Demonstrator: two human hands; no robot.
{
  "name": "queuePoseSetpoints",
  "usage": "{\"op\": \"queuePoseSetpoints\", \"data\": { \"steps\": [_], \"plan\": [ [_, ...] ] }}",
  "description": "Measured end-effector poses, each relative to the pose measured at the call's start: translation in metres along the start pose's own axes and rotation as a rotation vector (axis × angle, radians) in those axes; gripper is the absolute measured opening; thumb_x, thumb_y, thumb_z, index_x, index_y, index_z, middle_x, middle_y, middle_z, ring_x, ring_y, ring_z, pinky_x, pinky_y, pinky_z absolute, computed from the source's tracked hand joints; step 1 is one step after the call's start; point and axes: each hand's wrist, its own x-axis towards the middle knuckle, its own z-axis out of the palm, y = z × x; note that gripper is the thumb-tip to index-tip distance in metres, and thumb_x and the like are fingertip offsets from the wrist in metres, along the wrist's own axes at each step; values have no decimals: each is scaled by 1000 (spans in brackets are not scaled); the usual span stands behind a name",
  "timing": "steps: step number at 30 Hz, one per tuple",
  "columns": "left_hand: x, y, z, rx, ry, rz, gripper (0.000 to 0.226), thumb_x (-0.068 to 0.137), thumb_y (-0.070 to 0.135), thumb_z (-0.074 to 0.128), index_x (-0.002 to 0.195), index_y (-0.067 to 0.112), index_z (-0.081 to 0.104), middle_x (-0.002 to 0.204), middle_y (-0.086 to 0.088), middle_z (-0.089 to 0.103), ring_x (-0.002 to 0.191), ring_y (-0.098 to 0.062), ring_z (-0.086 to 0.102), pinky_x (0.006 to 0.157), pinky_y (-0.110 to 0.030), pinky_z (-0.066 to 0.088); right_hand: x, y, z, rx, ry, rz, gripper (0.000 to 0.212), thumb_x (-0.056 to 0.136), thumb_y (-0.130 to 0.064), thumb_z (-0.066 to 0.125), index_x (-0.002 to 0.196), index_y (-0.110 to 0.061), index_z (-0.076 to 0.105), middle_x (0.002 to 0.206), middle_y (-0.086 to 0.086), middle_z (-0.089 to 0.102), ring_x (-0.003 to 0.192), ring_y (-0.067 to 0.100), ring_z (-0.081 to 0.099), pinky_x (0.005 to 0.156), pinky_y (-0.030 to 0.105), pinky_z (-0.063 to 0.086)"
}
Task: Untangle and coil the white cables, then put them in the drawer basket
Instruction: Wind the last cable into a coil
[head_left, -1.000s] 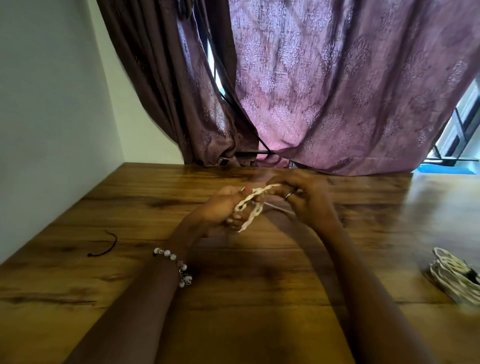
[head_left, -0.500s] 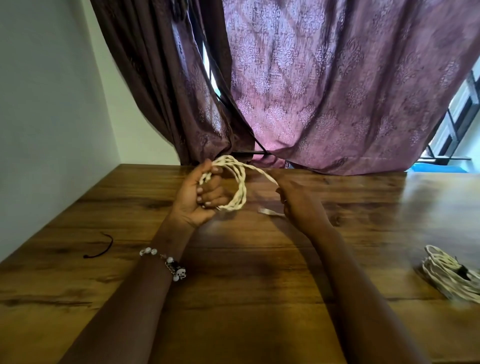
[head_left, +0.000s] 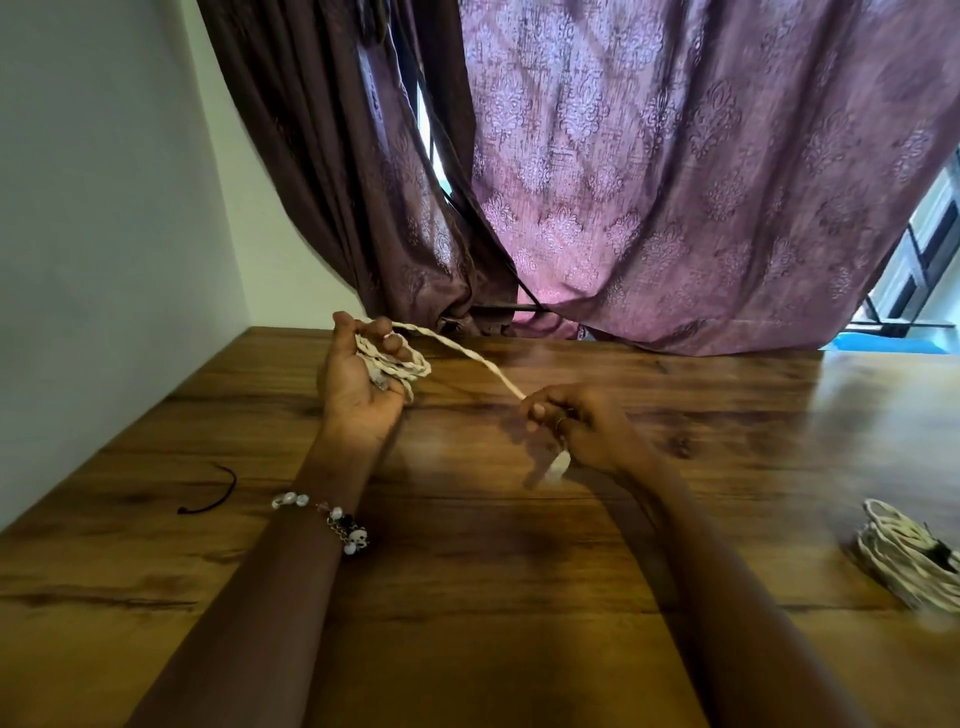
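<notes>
Your left hand (head_left: 358, 384) is raised palm-up at approx 11 o'clock of table centre, fingers curled round a few loops of the white twisted cable (head_left: 415, 366); the coil sits across palm and fingers, ropey braided texture. One strand runs taut from the coil down toward 4 o'clock into your right hand (head_left: 576, 426). Right hand pinches that strand betw. thumb and fingertips, w/ a blurred white end piece (head_left: 557, 465) hanging below the fist; can't tell plug or tag. Beaded bracelet (head_left: 332, 519) on left wrist. Wood-grain table (head_left: 467, 597), glossy. At 3 o'clock, near the edge, a second bundle of white cables (head_left: 904, 561), already coiled, lying flat. Thin black cord scrap (head_left: 210, 493) at 9 o'clock. Patterned mauve curtain (head_left: 649, 182) at 12 o'clock.
</notes>
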Motion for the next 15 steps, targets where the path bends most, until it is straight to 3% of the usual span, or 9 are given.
{"op": "queuePoseSetpoints", "data": {
  "steps": [2,5,7,9,13,15],
  "plan": [
    [1,0,-1,63,20,21,60,99,41,38,56,12,69,56,2,63,47,-7,57,47,-18,47,-4,-6,2,131,-201,41,28,96,10,40,113,6,62,79,2,66,67,5,61,62,24,49],
    [2,-4,-2,195,17,40,52,99,44,34,87,3,64,70,-1,72,62,-10,69,55,-21,55,-7,-10,9,183,-374,4,33,93,13,45,124,6,55,80,6,67,70,5,62,67,17,50],
    [1,-8,-2,274,-20,40,53,100,45,28,95,2,60,77,0,75,70,-11,71,61,-23,57,-4,-9,16,102,-363,-12,32,84,7,62,115,-1,62,91,21,68,77,15,64,73,29,57],
    [0,-11,-2,303,-63,15,58,100,46,25,103,-2,58,82,-1,75,76,-12,72,63,-24,57,-2,-6,19,-72,-301,-41,30,74,5,72,101,-8,67,92,18,70,78,17,68,74,43,59],
    [1,-14,-3,328,-108,-10,65,99,46,24,127,-9,45,89,-4,75,83,-15,72,64,-25,56,-2,-10,14,-175,-189,-181,21,82,6,62,95,-9,66,84,6,72,71,3,68,64,22,55],
    [2,-17,-6,366,-126,-19,68,99,47,24,132,-11,40,98,-8,74,88,-16,72,66,-26,57,-5,-16,15,-53,-156,-189,9,90,-6,55,95,-11,59,73,8,66,60,8,61,54,26,49]
  ]
}}
